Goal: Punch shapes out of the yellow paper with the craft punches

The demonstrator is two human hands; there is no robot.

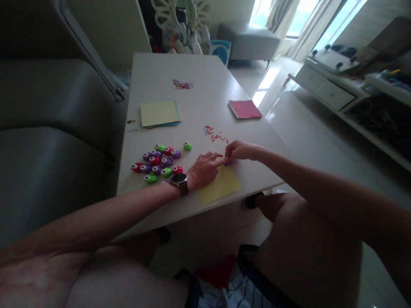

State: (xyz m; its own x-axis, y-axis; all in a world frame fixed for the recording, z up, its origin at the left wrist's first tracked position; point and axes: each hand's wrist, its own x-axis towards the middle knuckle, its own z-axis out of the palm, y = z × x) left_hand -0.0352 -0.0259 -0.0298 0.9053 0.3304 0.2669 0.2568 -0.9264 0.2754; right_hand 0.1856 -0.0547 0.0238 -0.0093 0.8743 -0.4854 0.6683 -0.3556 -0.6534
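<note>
Punches sit clustered at the table's left; the left hand, fingers together, presses flat on the yellow sheet near the front edge; the right hand pinches a purple punch at the sheet's top edge

Purple punch mostly hidden under right hand; grip unclear; confetti shapes too small.

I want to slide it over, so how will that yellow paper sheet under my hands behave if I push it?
The yellow sheet looks thin and floppy, so it would probably buckle. Its corner overhangs the table edge and may droop. The left hand resting on it likely pins it.
</note>
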